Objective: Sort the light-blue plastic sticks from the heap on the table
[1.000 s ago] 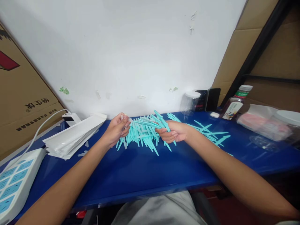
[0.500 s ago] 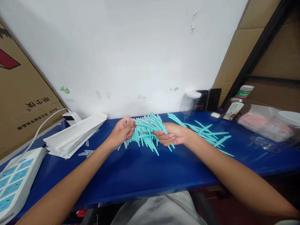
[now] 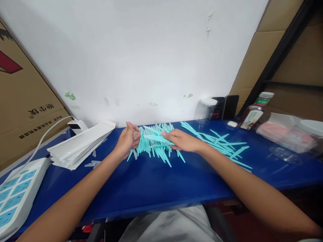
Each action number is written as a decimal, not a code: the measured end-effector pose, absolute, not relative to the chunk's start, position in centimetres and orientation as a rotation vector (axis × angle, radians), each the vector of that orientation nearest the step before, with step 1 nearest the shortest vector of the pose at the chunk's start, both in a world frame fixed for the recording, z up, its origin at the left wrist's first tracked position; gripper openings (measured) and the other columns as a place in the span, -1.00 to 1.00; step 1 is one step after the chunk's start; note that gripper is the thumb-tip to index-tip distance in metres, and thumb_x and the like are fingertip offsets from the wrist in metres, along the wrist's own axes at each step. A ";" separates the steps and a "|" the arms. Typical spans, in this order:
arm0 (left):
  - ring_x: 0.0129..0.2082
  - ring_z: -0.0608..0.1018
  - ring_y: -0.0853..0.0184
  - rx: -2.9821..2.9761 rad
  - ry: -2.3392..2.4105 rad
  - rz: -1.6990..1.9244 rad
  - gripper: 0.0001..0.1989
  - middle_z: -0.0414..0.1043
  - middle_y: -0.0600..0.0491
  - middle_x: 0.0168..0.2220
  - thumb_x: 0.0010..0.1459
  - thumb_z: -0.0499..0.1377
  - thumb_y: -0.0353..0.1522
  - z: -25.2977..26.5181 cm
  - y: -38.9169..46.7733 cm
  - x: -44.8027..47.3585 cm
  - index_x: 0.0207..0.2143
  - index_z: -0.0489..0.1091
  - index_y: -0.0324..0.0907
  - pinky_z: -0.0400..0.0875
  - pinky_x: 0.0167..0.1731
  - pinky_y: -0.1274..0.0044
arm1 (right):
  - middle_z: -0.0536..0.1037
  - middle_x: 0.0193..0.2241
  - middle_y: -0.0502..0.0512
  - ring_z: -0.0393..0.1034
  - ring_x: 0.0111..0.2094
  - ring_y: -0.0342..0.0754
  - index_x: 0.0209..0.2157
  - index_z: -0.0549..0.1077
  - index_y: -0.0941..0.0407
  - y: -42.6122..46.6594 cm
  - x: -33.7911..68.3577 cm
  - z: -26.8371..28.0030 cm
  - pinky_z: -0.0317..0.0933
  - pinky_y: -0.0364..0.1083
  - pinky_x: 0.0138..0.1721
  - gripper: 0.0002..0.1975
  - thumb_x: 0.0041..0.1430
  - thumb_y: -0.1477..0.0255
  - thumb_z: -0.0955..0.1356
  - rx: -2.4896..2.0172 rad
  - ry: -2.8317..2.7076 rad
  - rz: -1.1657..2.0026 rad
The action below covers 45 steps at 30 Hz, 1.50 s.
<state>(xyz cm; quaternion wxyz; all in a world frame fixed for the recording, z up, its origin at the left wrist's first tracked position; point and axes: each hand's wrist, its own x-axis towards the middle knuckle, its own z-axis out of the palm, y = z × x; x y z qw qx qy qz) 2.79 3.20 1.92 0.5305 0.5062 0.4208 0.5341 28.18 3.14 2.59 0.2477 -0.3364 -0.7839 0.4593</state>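
Observation:
My right hand (image 3: 180,139) is closed around several teal eyebrow razors (image 3: 155,138), thumb on top, their tips pointing left. These are held over a dense pile of similar teal razors (image 3: 161,153) in the middle of the blue table. Just left of the pile, my left hand (image 3: 128,139) is curled with its thumb raised. Something pale and translucent shows inside its fingers, seemingly small clear caps, partly hidden. One clear cap (image 3: 135,154) lies below that hand at the pile's edge. More loose teal razors (image 3: 224,143) lie scattered to the right of my right hand.
White paper sleeves (image 3: 80,144) are stacked at left, with small clear caps (image 3: 93,164) beside them. A power strip (image 3: 20,191) occupies the left front. At the back right stand a clear jar (image 3: 205,111), a dark phone (image 3: 230,107) and a bottle (image 3: 254,112); a pink-filled bag (image 3: 282,134) lies nearby.
My left hand has drawn slightly left, away from the razors, its thumb now lifted. My right hand has turned and moved up a little, its razors now lying flatter and pointing left.

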 end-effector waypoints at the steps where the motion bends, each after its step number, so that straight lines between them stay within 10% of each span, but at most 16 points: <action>1: -0.77 0.07 0.54 1.194 0.987 1.277 -0.44 0.13 0.25 -0.62 0.23 0.07 0.21 2.0 3.3 2.7 -0.32 0.24 -0.11 -0.10 -0.77 0.71 | -0.07 -0.71 -0.16 -0.09 -0.67 -0.23 -0.60 -0.02 0.05 3.2 28.1 2.5 0.05 -0.15 -0.50 -0.38 0.45 0.00 0.18 -0.939 -2.164 1.114; 10: -0.78 -0.01 0.52 1.131 0.849 1.105 -0.64 0.03 0.23 -0.66 0.32 0.02 -0.08 2.6 2.8 2.5 -0.44 0.19 -0.11 -0.13 -0.78 0.68 | 0.09 -0.66 -0.08 -0.07 -0.62 -0.17 -0.53 0.07 0.08 3.4 27.9 2.0 -0.20 -0.07 -0.45 -0.50 0.53 0.19 0.12 -0.959 -2.309 0.309; 45: -0.74 0.11 0.62 1.324 0.849 1.214 -0.69 0.25 0.23 -0.47 0.21 0.32 -0.18 2.8 2.6 2.9 -0.21 0.29 -0.14 -0.09 -0.74 0.70 | 0.05 -0.65 -0.08 -0.08 -0.61 -0.17 -0.55 0.03 0.09 3.7 28.1 2.2 -0.23 -0.06 -0.46 -0.46 0.52 0.15 0.13 -1.042 -2.242 0.423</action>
